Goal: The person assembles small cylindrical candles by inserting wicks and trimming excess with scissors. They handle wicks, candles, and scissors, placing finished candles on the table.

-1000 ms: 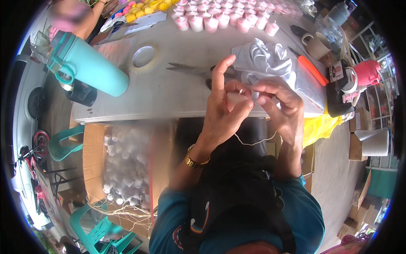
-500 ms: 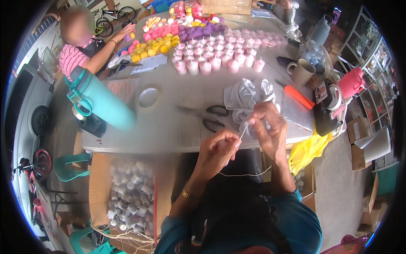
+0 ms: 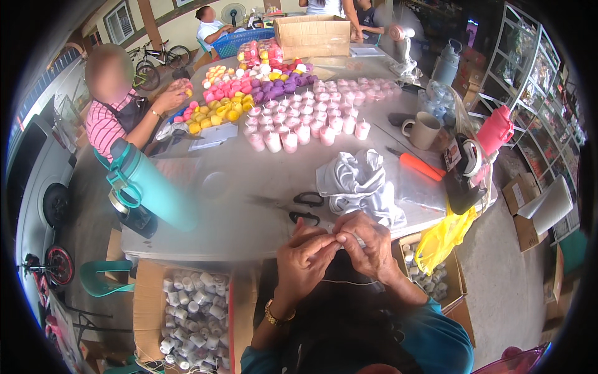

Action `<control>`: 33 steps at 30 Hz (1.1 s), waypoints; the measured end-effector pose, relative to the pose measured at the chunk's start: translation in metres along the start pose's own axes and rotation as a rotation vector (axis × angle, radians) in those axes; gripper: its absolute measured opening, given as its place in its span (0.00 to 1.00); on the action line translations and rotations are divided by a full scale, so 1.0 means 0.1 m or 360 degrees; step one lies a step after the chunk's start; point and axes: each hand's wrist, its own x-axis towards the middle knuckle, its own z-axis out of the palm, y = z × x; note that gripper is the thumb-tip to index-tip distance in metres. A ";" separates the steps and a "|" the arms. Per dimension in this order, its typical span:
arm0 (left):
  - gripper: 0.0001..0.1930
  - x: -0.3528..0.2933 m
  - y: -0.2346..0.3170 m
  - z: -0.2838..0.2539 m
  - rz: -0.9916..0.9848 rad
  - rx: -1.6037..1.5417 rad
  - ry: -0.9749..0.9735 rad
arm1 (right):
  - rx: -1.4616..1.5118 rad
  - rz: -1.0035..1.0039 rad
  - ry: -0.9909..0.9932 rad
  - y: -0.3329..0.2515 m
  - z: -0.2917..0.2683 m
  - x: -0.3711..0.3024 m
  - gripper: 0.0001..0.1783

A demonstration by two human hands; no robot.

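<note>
My left hand point(image 3: 303, 260) and my right hand point(image 3: 369, 250) meet at the table's near edge, their fingertips pinched together. A thin pale string point(image 3: 355, 282) hangs in a curve below them, and its end between the fingers is mostly hidden. Just beyond my hands lies a crumpled white cloth point(image 3: 358, 187). Black-handled scissors point(image 3: 305, 208) rest on the tabletop to the left of the cloth. Farther back stand rows of pink-and-white candles point(image 3: 302, 133) with wicks sticking up.
A teal bottle point(image 3: 152, 190) stands at left. An orange cutter point(image 3: 420, 167), a beige mug point(image 3: 422, 131) and a yellow bag point(image 3: 445, 240) are at right. Under the table, a cardboard box point(image 3: 146, 299) holds many small white pieces. A co-worker point(image 3: 118, 118) handles pieces across the left side.
My hands have come together and lower, closing the gap where the string was stretched. My view has tilted up, showing more people at the back. The co-worker's hands now hold something pinkish.
</note>
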 end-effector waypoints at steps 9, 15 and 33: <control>0.03 -0.05 0.07 0.06 -0.0654 -0.0683 0.0256 | -0.0003 -0.0025 0.0054 0.01 0.06 -0.04 0.17; 0.04 -0.07 0.03 0.12 -0.0439 -0.0500 0.0439 | 0.0052 0.0020 0.0123 0.03 0.17 -0.02 0.16; 0.06 -0.01 -0.12 0.07 -0.0176 -0.0024 0.0390 | -0.0398 -0.0208 0.0110 0.12 0.23 0.08 0.12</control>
